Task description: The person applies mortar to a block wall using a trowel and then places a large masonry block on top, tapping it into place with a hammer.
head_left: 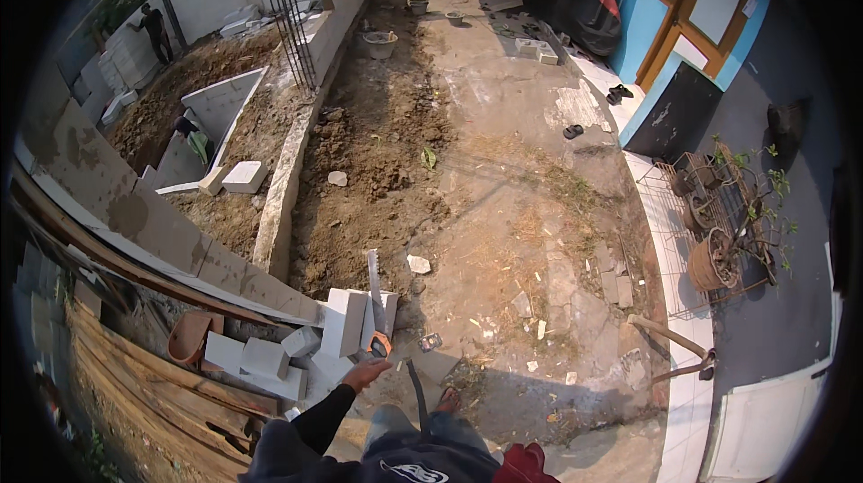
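My left hand, in a black sleeve, is closed around the orange and black handle of a hand saw. The toothed blade points away from me, in front of an upright white building block. Several more white blocks lie in a loose pile to the left. A small printed packet or can rests on the ground right of the saw handle. At the lower edge, right of my torso, is a dark red shape that may be my gloved right hand; no fingers can be made out.
Wooden planks and an orange-brown tub lie left. A low wall borders dug soil; two people are beyond it, one in a pit. A long-handled tool and a plant rack stand right.
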